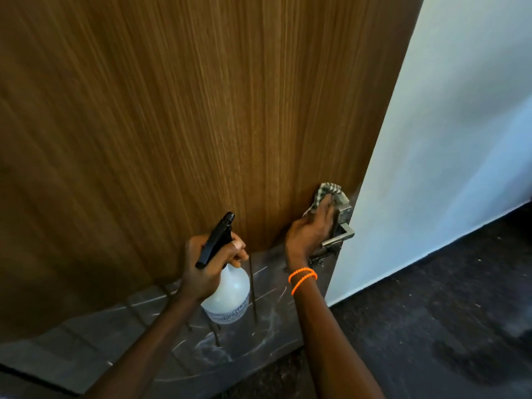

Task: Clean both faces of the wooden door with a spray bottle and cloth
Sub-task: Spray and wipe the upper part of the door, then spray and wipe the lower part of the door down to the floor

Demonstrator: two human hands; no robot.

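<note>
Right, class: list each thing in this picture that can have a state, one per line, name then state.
Spray bottle: upright, gripped by left hand.
Cloth: pressed against the door by right hand.
Wooden door: lower dark panel streaked.
Door handle: level, partly hidden behind the hand.
Orange bracelet: on right wrist.

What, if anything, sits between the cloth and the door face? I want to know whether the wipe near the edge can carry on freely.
The metal lever handle and its lock plate project from the wooden door right beside the checked cloth under the right hand. Nothing else visible blocks it.
</note>
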